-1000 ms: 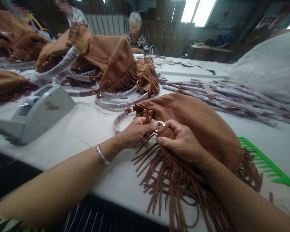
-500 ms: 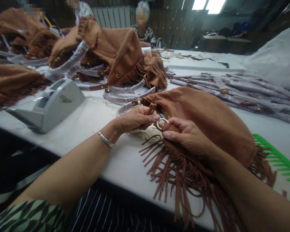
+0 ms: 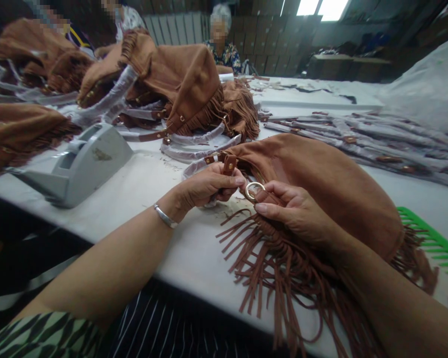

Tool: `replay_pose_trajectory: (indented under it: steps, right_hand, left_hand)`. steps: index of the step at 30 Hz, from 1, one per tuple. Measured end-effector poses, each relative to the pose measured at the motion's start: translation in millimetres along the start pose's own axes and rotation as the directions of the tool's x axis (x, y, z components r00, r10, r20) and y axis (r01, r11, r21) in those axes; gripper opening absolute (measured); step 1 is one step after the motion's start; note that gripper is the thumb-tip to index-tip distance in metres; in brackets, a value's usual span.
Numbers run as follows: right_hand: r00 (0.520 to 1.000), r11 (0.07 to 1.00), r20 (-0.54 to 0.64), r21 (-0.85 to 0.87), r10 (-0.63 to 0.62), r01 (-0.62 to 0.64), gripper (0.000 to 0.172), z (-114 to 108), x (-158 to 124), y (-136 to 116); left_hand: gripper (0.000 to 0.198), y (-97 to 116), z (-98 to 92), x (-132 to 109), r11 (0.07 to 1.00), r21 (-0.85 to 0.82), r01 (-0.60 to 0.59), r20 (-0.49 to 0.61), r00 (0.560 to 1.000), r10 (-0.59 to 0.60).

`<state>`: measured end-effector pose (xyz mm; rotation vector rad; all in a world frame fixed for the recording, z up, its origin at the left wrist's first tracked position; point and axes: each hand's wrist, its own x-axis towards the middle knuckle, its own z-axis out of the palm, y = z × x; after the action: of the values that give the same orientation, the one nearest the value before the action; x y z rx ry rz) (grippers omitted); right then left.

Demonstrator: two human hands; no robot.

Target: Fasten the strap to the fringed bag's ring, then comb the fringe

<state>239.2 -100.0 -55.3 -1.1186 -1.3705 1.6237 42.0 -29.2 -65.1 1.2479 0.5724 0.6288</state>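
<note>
A brown suede fringed bag lies on the white table in front of me, its fringe hanging over the near edge. My left hand is closed on the brown end tab of a plastic-wrapped strap. My right hand pinches the bag's corner tab that carries a gold metal ring. The strap end and the ring are a few centimetres apart. A silver bangle sits on my left wrist.
A grey tape dispenser stands at the left. More fringed bags are piled behind it. Several wrapped straps lie at the right, a green comb near the right edge. Other people sit at the far side.
The view tipped down and shifted right early on. My left hand has raised the strap end tab upright next to the ring; my right hand keeps its hold on the ring tab.
</note>
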Motion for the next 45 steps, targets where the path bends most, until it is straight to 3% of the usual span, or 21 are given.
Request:
replay_pose_trajectory:
  steps: [12, 17, 19, 23, 27, 30, 40, 45]
  right_hand:
    - [0.998, 0.999, -0.049, -0.033, -0.03, 0.028, 0.024, -0.7, 3.1, 1.0]
    - [0.987, 0.996, -0.136, -0.051, -0.081, 0.074, 0.027, -4.2, 5.1, 3.0]
    - [0.988, 0.996, -0.125, -0.029, -0.086, 0.082, 0.027, -3.7, 5.1, 2.9]
    - [0.997, 0.998, -0.031, -0.006, -0.065, 0.065, 0.026, -0.2, 4.3, 4.9]
    - [0.99, 0.963, 0.035, -0.232, -0.134, 0.139, 0.034, 1.9, 3.5, 6.5]
    - [0.98, 0.884, 0.032, -0.427, -0.195, 0.189, 0.025, 1.4, 2.8, 5.7]
    - [0.984, 0.984, -0.12, -0.135, -0.131, 0.114, 0.025, -0.8, 0.5, 8.1]
    - [0.984, 0.979, -0.094, -0.149, -0.15, 0.135, 0.025, 0.1, 2.4, 9.1]
  left_hand:
    - [0.027, -6.3, 12.5, 0.1, 0.996, 0.082, 0.025, 0.03, 0.999, -0.027]
    - [0.028, -15.3, 34.7, 3.5, 0.995, 0.073, -0.066, -0.154, 0.985, 0.077]
    - [0.027, -16.6, 37.6, 5.0, 0.996, 0.055, -0.068, -0.178, 0.981, 0.077]
    - [0.019, -11.2, 27.7, 5.9, 0.995, 0.096, 0.001, -0.099, 0.995, 0.008]
    - [0.013, -3.7, 11.8, 3.0, 0.974, 0.223, 0.038, -0.001, 0.999, -0.038]
    - [0.021, -3.4, 4.7, 0.6, 0.98, 0.197, 0.026, 0.037, 0.999, -0.034]
    - [0.027, -8.0, 14.2, 1.1, 0.989, 0.148, -0.008, -0.025, 1.0, 0.011]
    - [0.029, -15.9, 23.7, 3.5, 0.984, 0.173, -0.033, -0.111, 0.992, 0.053]
